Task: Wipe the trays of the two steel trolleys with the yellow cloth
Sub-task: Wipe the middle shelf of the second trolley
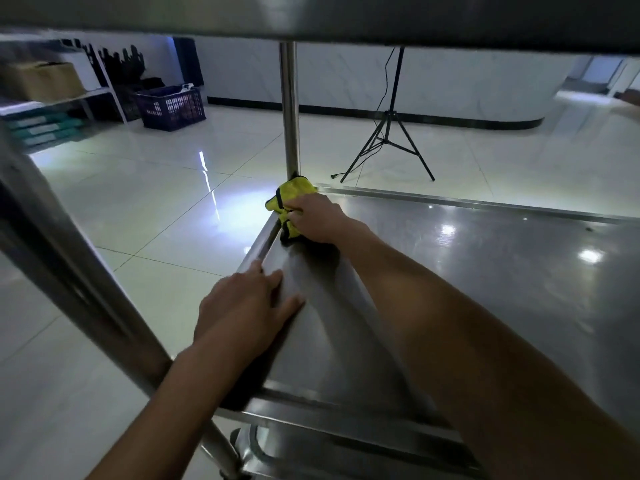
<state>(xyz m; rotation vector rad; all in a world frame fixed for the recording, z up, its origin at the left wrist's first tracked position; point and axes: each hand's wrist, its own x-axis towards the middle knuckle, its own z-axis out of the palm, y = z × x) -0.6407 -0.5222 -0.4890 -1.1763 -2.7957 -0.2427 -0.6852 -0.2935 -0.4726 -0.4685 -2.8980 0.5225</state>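
Observation:
I look under the upper shelf of a steel trolley at its lower tray (485, 271). The yellow cloth (289, 202), edged in dark trim, is bunched in the tray's far left corner beside the upright post (290, 109). My right hand (317, 218) grips the cloth and presses it against the tray's left rim. My left hand (242, 306) rests on that same left rim nearer to me, fingers straight over the edge. Only one trolley is in view.
The underside of the upper shelf (311, 15) spans the top of the view. A slanted steel leg (69, 271) crosses at left. On the tiled floor stand a black tripod (389, 133), a blue crate (171, 107) and a shelf unit with a cardboard box (41, 81).

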